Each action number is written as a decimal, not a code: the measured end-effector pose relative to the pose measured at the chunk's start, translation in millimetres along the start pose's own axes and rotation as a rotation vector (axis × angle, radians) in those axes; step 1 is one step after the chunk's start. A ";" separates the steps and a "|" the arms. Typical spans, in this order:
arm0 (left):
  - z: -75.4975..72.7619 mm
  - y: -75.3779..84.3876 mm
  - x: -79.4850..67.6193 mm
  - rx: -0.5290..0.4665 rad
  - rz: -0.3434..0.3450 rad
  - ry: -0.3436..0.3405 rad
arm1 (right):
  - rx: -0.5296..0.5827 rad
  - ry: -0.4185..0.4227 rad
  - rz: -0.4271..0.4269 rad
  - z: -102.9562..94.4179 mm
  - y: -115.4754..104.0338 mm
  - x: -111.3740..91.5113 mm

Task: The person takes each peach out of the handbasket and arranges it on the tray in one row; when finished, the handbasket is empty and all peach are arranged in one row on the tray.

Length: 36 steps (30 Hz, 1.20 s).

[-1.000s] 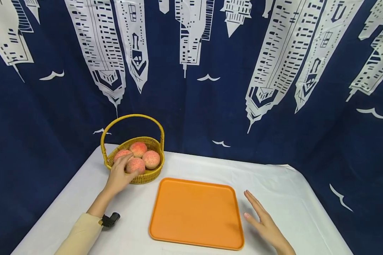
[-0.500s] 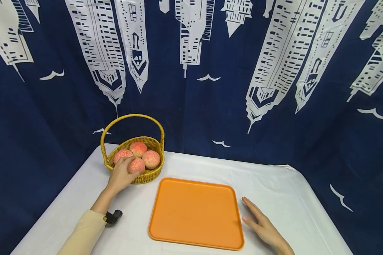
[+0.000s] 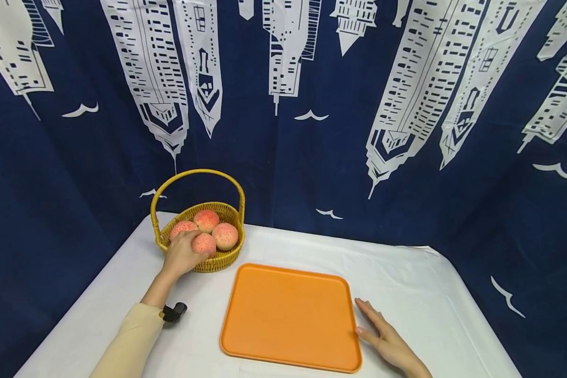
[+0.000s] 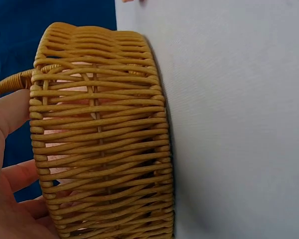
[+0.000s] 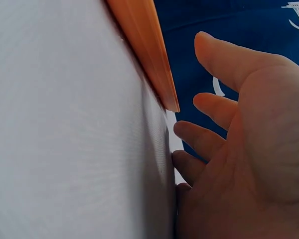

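A yellow wicker basket with a tall arched handle stands at the back left, holding several pink-red peaches. My left hand reaches over its near rim and grips the front peach, thumb on the near side and fingers across the left. In the left wrist view the basket's woven wall mostly hides that peach, and the hand curls over the rim. Beside the right edge of an orange tray is my right hand, holding nothing, fingers extended and thumb apart, its fingertips close to the tray's rim.
Other peaches, a right one, a back one and a left one, lie around the gripped one. A white cloth covers the table. Behind it hangs a navy curtain with white building prints.
My left hand's fingers have closed around the front peach, and its wrist has shifted slightly right. The right hand has come lower and left, closer to the tray's edge.
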<state>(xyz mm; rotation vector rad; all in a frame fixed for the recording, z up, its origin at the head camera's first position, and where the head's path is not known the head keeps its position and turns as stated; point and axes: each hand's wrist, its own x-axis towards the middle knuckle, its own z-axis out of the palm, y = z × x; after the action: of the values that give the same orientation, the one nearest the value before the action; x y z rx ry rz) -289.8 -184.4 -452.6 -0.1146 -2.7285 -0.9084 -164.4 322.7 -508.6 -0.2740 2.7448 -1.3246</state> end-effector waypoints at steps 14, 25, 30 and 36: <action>-3.2 -0.1 3.2 -0.053 -0.062 -0.008 | 0.035 -0.027 -0.012 1.2 1.0 -1.4; -0.9 1.0 1.3 -0.129 -0.118 0.046 | 0.007 -0.071 0.031 1.8 0.9 1.2; -3.8 5.8 1.1 -0.228 -0.142 0.076 | -0.045 -0.012 -0.119 3.6 0.1 -1.1; -9.5 21.0 -2.1 -0.331 -0.146 0.099 | -0.053 -0.002 -0.135 5.0 0.2 -1.1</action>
<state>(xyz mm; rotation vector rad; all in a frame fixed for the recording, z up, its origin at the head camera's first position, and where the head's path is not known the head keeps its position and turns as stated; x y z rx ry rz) -282.4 -173.2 -433.7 0.0668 -2.4993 -1.3635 -162.6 319.2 -511.8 -0.4715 2.8074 -1.2810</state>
